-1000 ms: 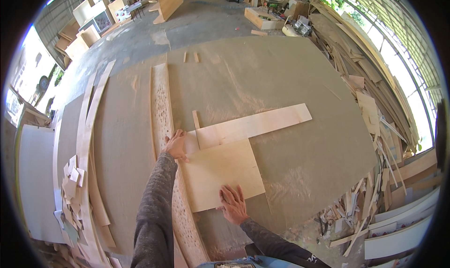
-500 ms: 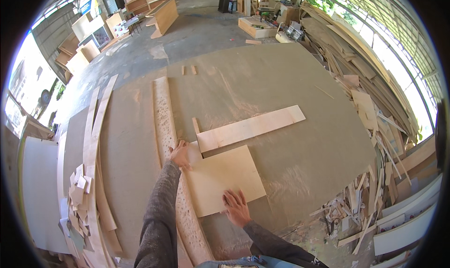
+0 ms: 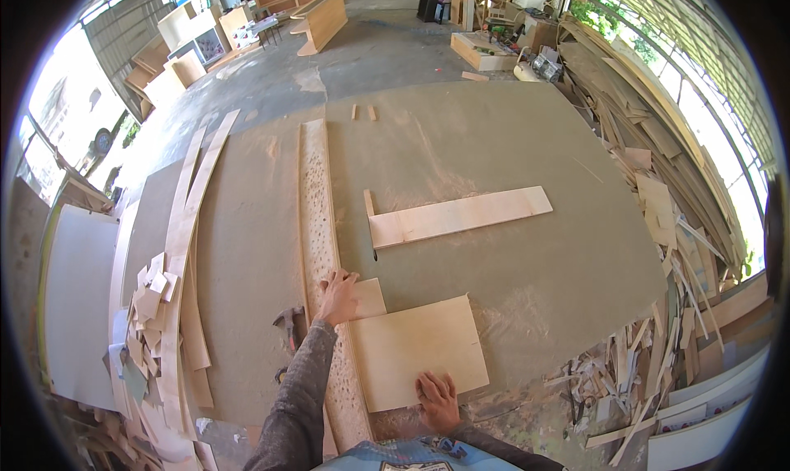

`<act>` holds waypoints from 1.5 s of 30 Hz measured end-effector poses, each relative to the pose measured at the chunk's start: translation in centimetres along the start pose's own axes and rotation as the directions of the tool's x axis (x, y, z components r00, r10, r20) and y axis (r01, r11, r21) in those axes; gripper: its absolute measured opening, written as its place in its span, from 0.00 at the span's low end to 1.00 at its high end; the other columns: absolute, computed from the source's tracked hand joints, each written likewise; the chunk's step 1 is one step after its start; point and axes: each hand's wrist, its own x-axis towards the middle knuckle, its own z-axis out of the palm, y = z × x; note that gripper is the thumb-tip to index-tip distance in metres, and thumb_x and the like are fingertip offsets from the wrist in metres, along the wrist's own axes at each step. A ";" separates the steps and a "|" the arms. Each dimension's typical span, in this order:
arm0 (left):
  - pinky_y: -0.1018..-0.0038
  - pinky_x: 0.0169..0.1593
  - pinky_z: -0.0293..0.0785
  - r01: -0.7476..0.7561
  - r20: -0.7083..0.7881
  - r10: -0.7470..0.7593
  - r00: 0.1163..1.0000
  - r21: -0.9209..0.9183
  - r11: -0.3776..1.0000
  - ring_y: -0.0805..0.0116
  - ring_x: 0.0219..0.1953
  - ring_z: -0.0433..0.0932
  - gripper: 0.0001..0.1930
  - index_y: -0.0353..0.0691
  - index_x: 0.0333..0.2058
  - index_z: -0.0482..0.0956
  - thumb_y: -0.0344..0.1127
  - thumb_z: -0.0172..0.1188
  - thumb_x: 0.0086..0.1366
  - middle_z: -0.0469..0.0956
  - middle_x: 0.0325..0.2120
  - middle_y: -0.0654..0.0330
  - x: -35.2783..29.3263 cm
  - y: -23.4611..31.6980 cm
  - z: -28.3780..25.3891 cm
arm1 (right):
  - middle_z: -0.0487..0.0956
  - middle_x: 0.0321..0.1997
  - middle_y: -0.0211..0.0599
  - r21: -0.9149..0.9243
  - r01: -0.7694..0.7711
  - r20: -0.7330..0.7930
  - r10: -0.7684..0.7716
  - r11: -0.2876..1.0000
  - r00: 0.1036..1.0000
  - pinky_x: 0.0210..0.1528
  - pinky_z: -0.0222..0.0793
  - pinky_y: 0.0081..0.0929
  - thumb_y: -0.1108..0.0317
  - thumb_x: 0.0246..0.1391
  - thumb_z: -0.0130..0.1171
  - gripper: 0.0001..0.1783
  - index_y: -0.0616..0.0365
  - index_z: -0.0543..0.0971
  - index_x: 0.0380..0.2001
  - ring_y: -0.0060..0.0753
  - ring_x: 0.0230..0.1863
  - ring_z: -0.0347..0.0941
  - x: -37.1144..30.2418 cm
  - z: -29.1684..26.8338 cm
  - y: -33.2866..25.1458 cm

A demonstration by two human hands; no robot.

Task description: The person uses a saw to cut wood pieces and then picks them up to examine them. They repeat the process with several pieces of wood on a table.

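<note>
A rectangular plywood panel [image 3: 420, 352] lies flat, its left edge along a long pitted wooden strip [image 3: 317, 191]. My right hand [image 3: 439, 398] rests on its near edge, fingers lying over the surface. Beyond the panel's far left corner is a small plywood piece [image 3: 370, 298]. My left hand [image 3: 336, 298] grips this piece at its left side, beside the strip; some fingertips are hidden. Farther off, a narrow board [image 3: 465, 216] lies crosswise, with a thin stick [image 3: 369, 201] at its left end.
A hammer [image 3: 288, 327] lies left of the strip. Long thin boards [image 3: 193, 199] and a heap of offcuts [image 3: 150, 298] are at the left. Scrap wood [image 3: 613, 372] and stacked sheets [image 3: 658, 129] line the right. Two small blocks [image 3: 363, 112] sit far ahead.
The panel and the small piece have slid toward me along the strip, away from the narrow board, with both hands on them. The view has shifted, and the hammer now shows.
</note>
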 end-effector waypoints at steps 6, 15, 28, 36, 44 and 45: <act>0.64 0.50 0.68 0.043 -0.068 -0.087 0.994 -0.485 0.873 0.60 0.43 0.76 0.11 0.35 0.39 0.81 0.26 0.66 0.56 0.77 0.38 0.58 -3.6 -1.8 -5.4 | 0.71 0.63 0.35 0.197 0.104 0.049 -0.116 0.975 0.992 0.69 0.49 0.55 0.48 0.42 0.72 0.39 0.54 0.79 0.57 0.41 0.66 0.63 1.9 -1.4 2.8; 0.74 0.50 0.72 -0.123 -0.430 -0.222 0.875 -0.642 0.757 0.70 0.44 0.76 0.10 0.33 0.38 0.79 0.16 0.63 0.57 0.78 0.39 0.60 -11.9 -2.3 -14.9 | 0.72 0.60 0.36 0.141 0.154 0.078 -0.166 0.978 0.983 0.63 0.52 0.52 0.41 0.41 0.73 0.41 0.53 0.79 0.56 0.41 0.63 0.63 3.3 -2.8 2.6; 0.70 0.55 0.72 -0.282 -0.356 -0.149 0.922 -0.885 0.370 0.67 0.48 0.77 0.07 0.34 0.42 0.78 0.23 0.64 0.65 0.78 0.44 0.56 -14.0 8.4 -9.8 | 0.78 0.49 0.46 0.608 0.364 -0.487 -0.031 0.706 0.873 0.51 0.73 0.38 0.69 0.51 0.73 0.20 0.58 0.76 0.45 0.45 0.51 0.76 18.4 -14.9 -7.8; 0.68 0.53 0.73 -0.255 -0.279 -0.122 0.953 -0.950 0.183 0.66 0.48 0.77 0.07 0.34 0.43 0.78 0.27 0.63 0.67 0.78 0.43 0.55 -14.8 11.8 -8.1 | 0.81 0.35 0.38 0.645 0.404 -0.535 0.005 0.649 0.845 0.37 0.76 0.28 0.70 0.51 0.73 0.12 0.57 0.80 0.36 0.33 0.35 0.79 16.7 -14.1 -8.1; 0.69 0.54 0.73 -0.227 -0.247 -0.127 0.961 -0.962 0.153 0.67 0.48 0.77 0.06 0.33 0.42 0.78 0.26 0.62 0.68 0.78 0.42 0.56 -15.6 12.7 -7.4 | 0.81 0.32 0.37 0.636 0.370 -0.557 0.071 0.677 0.828 0.34 0.76 0.27 0.70 0.50 0.74 0.12 0.58 0.80 0.34 0.32 0.33 0.80 15.5 -14.5 -8.4; 0.69 0.54 0.73 -0.211 -0.232 -0.138 0.963 -0.966 0.151 0.67 0.47 0.77 0.06 0.33 0.43 0.77 0.26 0.62 0.68 0.78 0.42 0.57 -15.6 12.6 -7.1 | 0.81 0.32 0.37 0.636 0.367 -0.557 0.075 0.679 0.827 0.34 0.76 0.27 0.70 0.50 0.74 0.12 0.58 0.80 0.34 0.31 0.33 0.80 15.5 -14.6 -8.3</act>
